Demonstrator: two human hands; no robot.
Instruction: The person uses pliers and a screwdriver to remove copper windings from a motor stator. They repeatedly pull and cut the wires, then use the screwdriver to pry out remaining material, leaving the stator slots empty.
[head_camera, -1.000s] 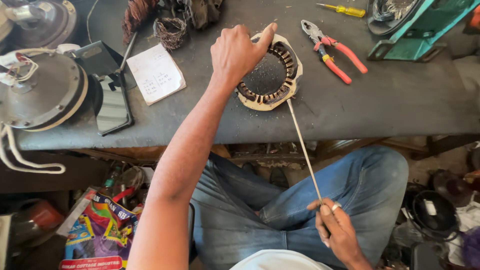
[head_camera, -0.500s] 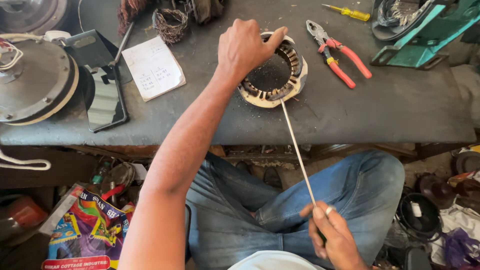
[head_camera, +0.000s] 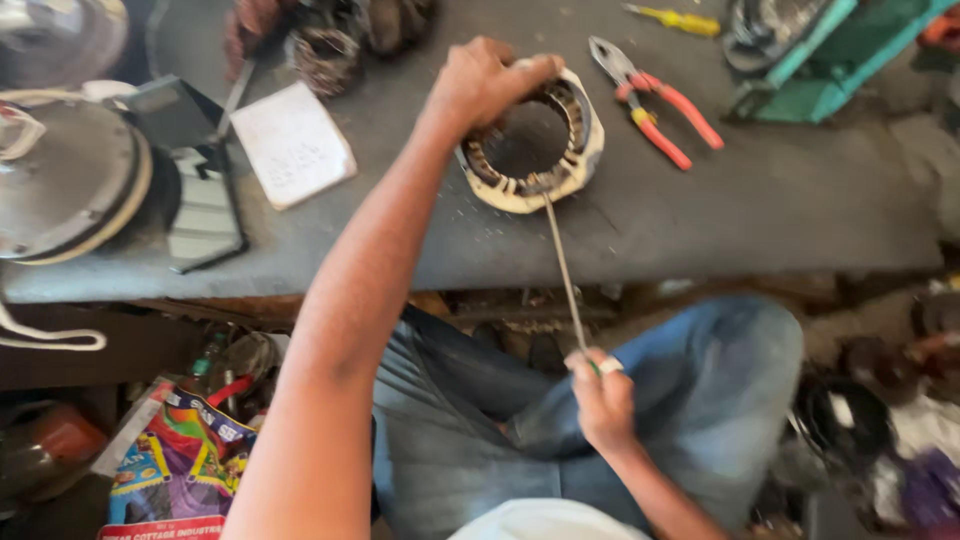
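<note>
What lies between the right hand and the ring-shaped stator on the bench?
In the head view, only a thin rod spans it, running from the right hand up to the stator, which the left hand grips.

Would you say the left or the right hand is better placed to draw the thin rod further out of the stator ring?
Probably the right hand: it pinches the thin rod near its lower end, while the left hand grips the stator ring.
</note>
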